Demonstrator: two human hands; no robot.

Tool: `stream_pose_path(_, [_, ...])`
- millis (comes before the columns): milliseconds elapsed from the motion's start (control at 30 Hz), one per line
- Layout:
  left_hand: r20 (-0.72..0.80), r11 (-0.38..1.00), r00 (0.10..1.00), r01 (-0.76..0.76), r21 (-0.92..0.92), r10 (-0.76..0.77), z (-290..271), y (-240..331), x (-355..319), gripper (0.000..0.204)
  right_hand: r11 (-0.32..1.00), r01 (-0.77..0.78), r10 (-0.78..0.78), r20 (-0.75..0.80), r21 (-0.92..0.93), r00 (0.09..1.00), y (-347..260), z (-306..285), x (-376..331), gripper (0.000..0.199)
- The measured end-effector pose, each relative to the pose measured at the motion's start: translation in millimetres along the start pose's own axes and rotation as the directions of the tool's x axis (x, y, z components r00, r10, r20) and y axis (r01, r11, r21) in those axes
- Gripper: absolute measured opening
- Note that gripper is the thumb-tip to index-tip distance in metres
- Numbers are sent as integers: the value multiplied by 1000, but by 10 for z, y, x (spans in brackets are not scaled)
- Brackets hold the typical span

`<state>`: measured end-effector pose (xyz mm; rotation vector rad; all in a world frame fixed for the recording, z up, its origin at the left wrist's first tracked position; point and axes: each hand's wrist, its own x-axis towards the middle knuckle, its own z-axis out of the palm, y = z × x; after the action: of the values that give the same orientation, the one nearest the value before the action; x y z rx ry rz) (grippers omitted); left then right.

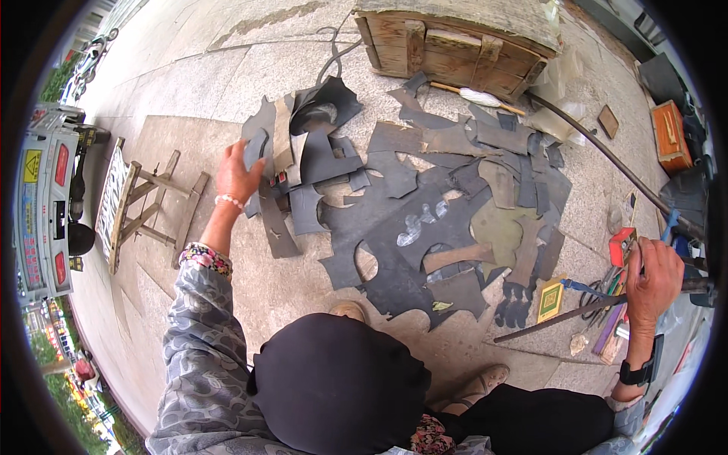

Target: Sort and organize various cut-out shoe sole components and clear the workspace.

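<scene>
At the left edge of a pile of dark sheet offcuts point(394, 265), probably rubber or leather, is my left hand point(237, 180). Its thumb and fingers close around a small dark offcut point(255, 149). On the far right my right hand point(655, 279) has its fingers curled down beside a red box-shaped thing point(622, 246); whatever they grip is hidden. Below that hand lie scissors point(607, 284), a purple strip point(609, 330) and other small tools. A yellow-and-green card point(550, 302) sits just left of them.
A wooden crate point(455, 53) stands behind the pile. To the left is a folding stool point(144, 205), with a parked vehicle point(53, 201) beyond. A long dark rod point(599, 148) slants down at right; a metal bar point(557, 320) lies nearer. An orange wooden box point(671, 136) stands far right.
</scene>
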<state>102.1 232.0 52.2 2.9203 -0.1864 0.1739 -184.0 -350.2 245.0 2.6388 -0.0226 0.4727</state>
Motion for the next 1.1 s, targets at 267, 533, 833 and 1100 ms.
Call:
stream_pose_path(267, [408,782,822,-536,317,398,267,953,-559,63,998,53,-53,25,-35,998,-5,36,19,14])
stream_pose_path(533, [355,773,897,-416,479,263,253,973,-173,59,997,63,-62,12,-49,998,40,-11,1,13])
stream_pose_path(833, [261,782,738,-602,-162,623,614,2196,-1304,89,999,13,-13,-4,-29,1000,-4,-15,37,14])
stream_pose_path(1100, [325,878,815,-450,-166,479,632,2643,-1363,104,1000,10,-10,-70,-9,997,-4,-7,13,11])
